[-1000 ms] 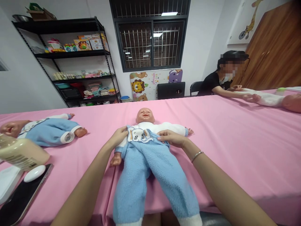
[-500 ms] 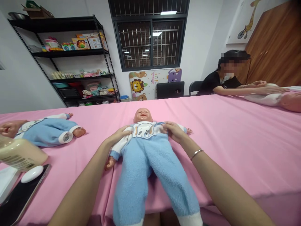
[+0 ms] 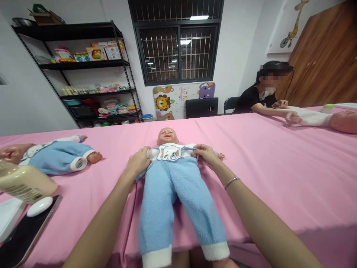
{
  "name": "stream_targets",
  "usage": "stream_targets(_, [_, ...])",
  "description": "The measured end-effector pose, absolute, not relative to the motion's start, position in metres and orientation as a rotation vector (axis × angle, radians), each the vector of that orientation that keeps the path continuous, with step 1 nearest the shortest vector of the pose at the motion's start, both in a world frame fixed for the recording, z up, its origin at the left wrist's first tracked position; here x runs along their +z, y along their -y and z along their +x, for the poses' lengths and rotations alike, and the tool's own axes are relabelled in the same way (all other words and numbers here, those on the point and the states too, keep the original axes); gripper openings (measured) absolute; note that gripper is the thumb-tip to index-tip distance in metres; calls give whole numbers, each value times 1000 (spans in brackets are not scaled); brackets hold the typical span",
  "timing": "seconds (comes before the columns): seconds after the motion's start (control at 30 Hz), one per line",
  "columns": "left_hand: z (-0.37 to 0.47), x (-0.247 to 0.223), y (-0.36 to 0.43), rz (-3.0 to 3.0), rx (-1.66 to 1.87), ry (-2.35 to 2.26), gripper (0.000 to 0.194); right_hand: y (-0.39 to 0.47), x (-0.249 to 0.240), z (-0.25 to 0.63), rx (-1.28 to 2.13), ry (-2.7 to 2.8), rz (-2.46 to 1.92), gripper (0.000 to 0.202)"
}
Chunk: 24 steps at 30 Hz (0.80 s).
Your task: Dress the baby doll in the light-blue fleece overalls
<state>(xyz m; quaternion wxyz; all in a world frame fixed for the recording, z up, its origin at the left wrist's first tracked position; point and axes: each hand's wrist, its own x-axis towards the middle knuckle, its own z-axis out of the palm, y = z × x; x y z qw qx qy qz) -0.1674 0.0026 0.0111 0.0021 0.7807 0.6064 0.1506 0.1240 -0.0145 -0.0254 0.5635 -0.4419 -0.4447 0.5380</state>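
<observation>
A baby doll (image 3: pixel 167 137) lies on its back in front of me, head away and legs toward me. It wears a blue fleece romper (image 3: pixel 158 193) with white cuffs and a bear-face bib, over white sleeves. At the bib's left side, my left hand (image 3: pixel 139 162) has its fingertips closed on the cloth near the doll's shoulder. My right hand (image 3: pixel 208 155) pinches the blue-edged cloth by the opposite shoulder. The doll's arm on the left is mostly covered by my left hand and wrist.
Everything rests on a pink tablecloth (image 3: pixel 264 167). Left are a second doll (image 3: pixel 55 156), a beige bottle (image 3: pixel 28 182), a phone (image 3: pixel 30 230) and a white oval object (image 3: pixel 40 206). Far right, a co-worker (image 3: pixel 251 98) handles another doll (image 3: pixel 315 117).
My left hand has shifted from lying along the doll's sleeve to gripping the cloth by its shoulder. The doll's legs have moved slightly up the table. The co-worker's hands have moved left.
</observation>
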Motion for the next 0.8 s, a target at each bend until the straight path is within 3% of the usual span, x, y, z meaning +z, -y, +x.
stream_targets(0.1, [-160, 6, 2, 2616, 439, -2059, 43, 9, -33, 123, 915, 1237, -1240, 15])
stream_targets(0.2, [-155, 7, 7, 2616, 646, -2017, 43, 7, -39, 122, 611, 1385, -1384, 7])
stream_targets(0.33, [-123, 33, 26, 2559, 1270, -1437, 47, 10, -37, 120, 786, 1342, -1380, 17])
stream_targets(0.37, [-109, 41, 31, 2608, 1279, -1251, 41, 11, -36, 121, 881, 1304, -1330, 20])
stream_targets(0.47, [-63, 55, 41, 2807, 746, -952, 28, 14, -30, 126, 1101, 1242, -1146, 30])
stream_targets(0.53, [-38, 50, 39, 2900, 298, -1039, 29, 14, -28, 131, 1137, 1251, -1108, 35])
stream_targets(0.6, [-24, 37, 32, 2969, 70, -1174, 33, 13, -27, 136, 1018, 1363, -1169, 36])
stream_targets(0.67, [-20, 22, 23, 3023, 173, -1336, 38, 12, -28, 141, 686, 1589, -1329, 39])
stream_targets(0.8, [-31, 5, 7, 3001, 676, -1511, 49, 13, -32, 154, 113, 1845, -1806, 69])
